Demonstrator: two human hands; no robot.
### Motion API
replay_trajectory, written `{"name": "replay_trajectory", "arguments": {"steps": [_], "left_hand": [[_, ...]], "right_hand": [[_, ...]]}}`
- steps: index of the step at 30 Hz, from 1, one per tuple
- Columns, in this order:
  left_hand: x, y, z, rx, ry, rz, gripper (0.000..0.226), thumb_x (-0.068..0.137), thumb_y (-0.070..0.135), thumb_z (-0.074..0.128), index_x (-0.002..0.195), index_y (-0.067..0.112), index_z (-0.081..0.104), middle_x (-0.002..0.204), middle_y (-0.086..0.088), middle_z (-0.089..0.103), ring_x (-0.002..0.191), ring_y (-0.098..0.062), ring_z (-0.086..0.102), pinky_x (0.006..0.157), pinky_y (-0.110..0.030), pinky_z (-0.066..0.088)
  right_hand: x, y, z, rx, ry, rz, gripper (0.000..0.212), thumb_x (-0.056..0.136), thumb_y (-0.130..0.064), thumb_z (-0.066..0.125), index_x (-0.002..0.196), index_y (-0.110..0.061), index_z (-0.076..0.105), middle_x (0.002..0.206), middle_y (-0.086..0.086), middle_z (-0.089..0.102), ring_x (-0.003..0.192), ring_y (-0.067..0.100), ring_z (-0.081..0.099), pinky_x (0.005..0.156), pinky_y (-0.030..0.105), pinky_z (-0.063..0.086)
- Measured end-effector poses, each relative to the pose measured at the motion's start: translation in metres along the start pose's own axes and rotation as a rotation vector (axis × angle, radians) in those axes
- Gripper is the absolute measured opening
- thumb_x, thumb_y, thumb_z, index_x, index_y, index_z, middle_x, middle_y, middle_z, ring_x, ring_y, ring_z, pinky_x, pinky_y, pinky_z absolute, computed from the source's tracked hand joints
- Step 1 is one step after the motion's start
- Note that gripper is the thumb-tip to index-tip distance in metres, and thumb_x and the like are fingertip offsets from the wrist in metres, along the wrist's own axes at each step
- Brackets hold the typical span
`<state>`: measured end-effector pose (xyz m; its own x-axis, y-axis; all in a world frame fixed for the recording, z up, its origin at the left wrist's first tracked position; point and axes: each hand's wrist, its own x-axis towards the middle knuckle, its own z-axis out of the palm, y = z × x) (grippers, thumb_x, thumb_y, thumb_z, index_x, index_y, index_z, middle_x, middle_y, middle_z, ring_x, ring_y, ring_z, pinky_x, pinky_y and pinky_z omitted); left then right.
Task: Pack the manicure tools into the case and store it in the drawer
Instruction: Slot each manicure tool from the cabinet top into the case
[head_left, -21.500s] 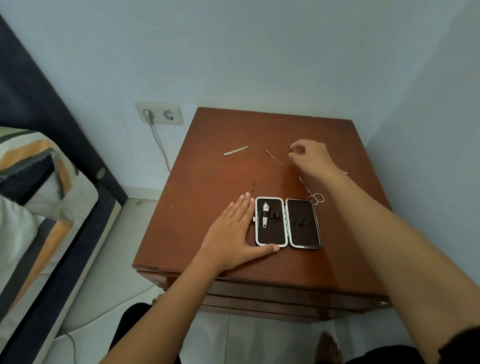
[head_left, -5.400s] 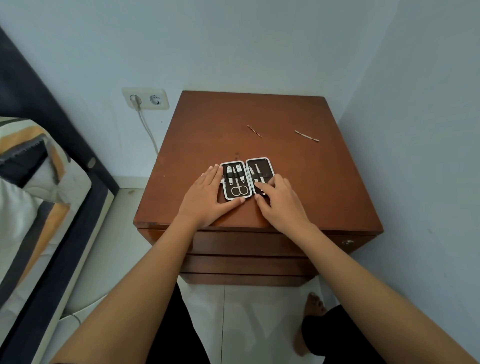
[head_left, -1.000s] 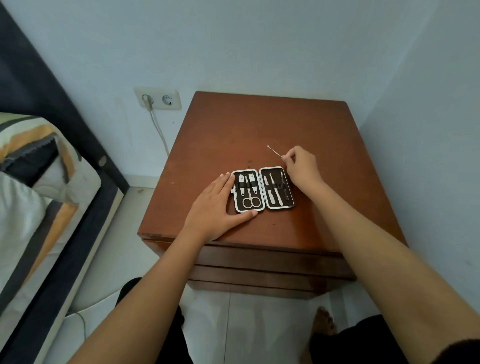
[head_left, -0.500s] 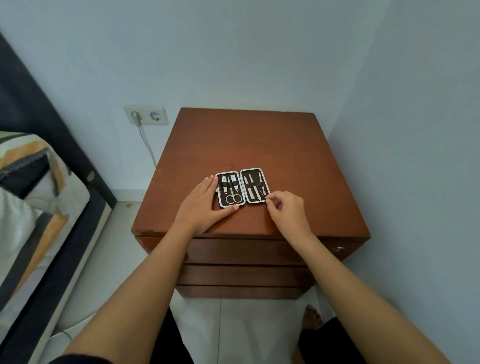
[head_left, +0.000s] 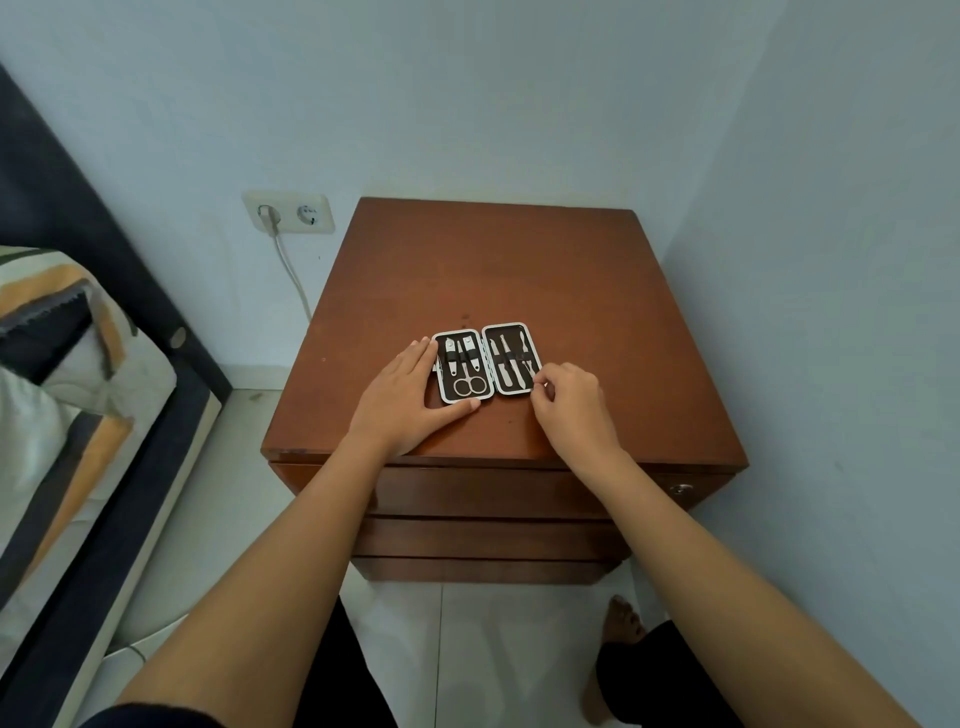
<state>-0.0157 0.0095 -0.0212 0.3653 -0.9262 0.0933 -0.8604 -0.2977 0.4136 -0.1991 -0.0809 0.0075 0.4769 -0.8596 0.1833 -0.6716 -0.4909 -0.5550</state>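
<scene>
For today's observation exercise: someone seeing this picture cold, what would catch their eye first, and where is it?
First the open manicure case, lying flat near the front of the brown nightstand, with scissors in its left half and slim metal tools in both. Next the two bare hands framing it: the left hand flat against its left edge, the right hand pinching at its right edge.

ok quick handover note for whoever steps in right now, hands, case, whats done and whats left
Left hand: flat on the nightstand top, bracing the case's left edge.
Right hand: fingers pinched at the case's lower right corner; whether it holds anything can't be told.
Case: open flat, scissors and other tools strapped into both halves.
Done: no loose tools visible on the nightstand top.
Left: shut the case, open a drawer, put it in.
</scene>
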Motion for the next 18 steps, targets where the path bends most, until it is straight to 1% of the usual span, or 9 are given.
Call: {"name": "replay_trajectory", "arguments": {"steps": [2,5,7,9,10,12,15,18], "left_hand": [[-0.0004,-0.0006,-0.0001,-0.004,0.006,0.002,0.100,0.075,0.075,0.047,0.151,0.019,0.014,0.159,0.004,0.013,0.146,-0.009,0.009,0.117,-0.030,0.012],[-0.0007,-0.0012,-0.0001,0.002,0.008,0.003,0.101,0.074,0.076,0.046,0.151,0.018,0.014,0.159,0.004,0.013,0.146,-0.009,0.009,0.117,-0.030,0.011],[-0.0003,-0.0008,-0.0001,0.000,0.007,0.004,0.100,0.075,0.076,0.046,0.151,0.018,0.014,0.159,0.004,0.013,0.146,-0.009,0.009,0.116,-0.030,0.012],[-0.0006,-0.0006,-0.0006,-0.006,0.009,0.004,0.099,0.076,0.074,0.047,0.151,0.018,0.015,0.159,0.004,0.014,0.146,-0.009,0.010,0.116,-0.030,0.012],[-0.0008,-0.0008,-0.0009,-0.008,0.012,0.006,0.099,0.076,0.074,0.048,0.151,0.018,0.015,0.159,0.004,0.014,0.145,-0.009,0.010,0.116,-0.030,0.012],[-0.0008,-0.0011,-0.0016,-0.008,0.014,0.007,0.099,0.076,0.074,0.048,0.150,0.018,0.016,0.159,0.004,0.014,0.145,-0.010,0.010,0.116,-0.030,0.013],[-0.0002,-0.0005,-0.0013,0.000,0.011,0.007,0.099,0.075,0.074,0.047,0.150,0.017,0.016,0.159,0.004,0.015,0.145,-0.010,0.011,0.116,-0.029,0.013],[0.0000,-0.0003,-0.0011,-0.002,0.012,0.005,0.099,0.075,0.075,0.047,0.150,0.017,0.016,0.159,0.004,0.015,0.145,-0.009,0.010,0.116,-0.029,0.012]], "right_hand": [[0.0001,0.0000,-0.0007,-0.006,-0.012,-0.007,0.019,0.090,-0.011,0.047,0.085,-0.003,0.064,0.077,0.005,0.052,0.071,0.019,0.047,0.059,0.028,0.033],[0.0012,0.0011,-0.0007,-0.014,-0.022,-0.014,0.020,0.092,-0.011,0.047,0.090,-0.003,0.065,0.078,0.004,0.050,0.072,0.018,0.045,0.059,0.027,0.032],[0.0026,0.0017,-0.0004,-0.020,-0.026,-0.025,0.022,0.093,-0.012,0.047,0.094,-0.003,0.066,0.082,0.008,0.054,0.075,0.019,0.047,0.062,0.031,0.038],[0.0036,0.0018,0.0006,-0.021,-0.042,-0.048,0.023,0.093,-0.012,0.047,0.096,-0.001,0.067,0.088,0.013,0.059,0.082,0.022,0.052,0.067,0.036,0.046],[0.0039,0.0018,0.0014,-0.021,-0.051,-0.059,0.024,0.093,-0.012,0.047,0.095,0.000,0.067,0.089,0.014,0.060,0.085,0.025,0.054,0.069,0.038,0.048],[0.0044,0.0013,0.0025,-0.030,-0.072,-0.074,0.024,0.094,-0.012,0.046,0.095,0.000,0.067,0.092,0.015,0.059,0.088,0.026,0.054,0.069,0.035,0.045],[0.0045,0.0001,0.0024,-0.065,-0.094,-0.085,0.025,0.094,-0.010,0.045,0.097,0.000,0.068,0.094,0.015,0.059,0.091,0.026,0.053,0.068,0.029,0.037],[0.0044,-0.0011,0.0010,-0.111,-0.107,-0.110,0.027,0.094,-0.011,0.044,0.098,0.001,0.068,0.096,0.016,0.059,0.093,0.027,0.053,0.070,0.029,0.037]]}}
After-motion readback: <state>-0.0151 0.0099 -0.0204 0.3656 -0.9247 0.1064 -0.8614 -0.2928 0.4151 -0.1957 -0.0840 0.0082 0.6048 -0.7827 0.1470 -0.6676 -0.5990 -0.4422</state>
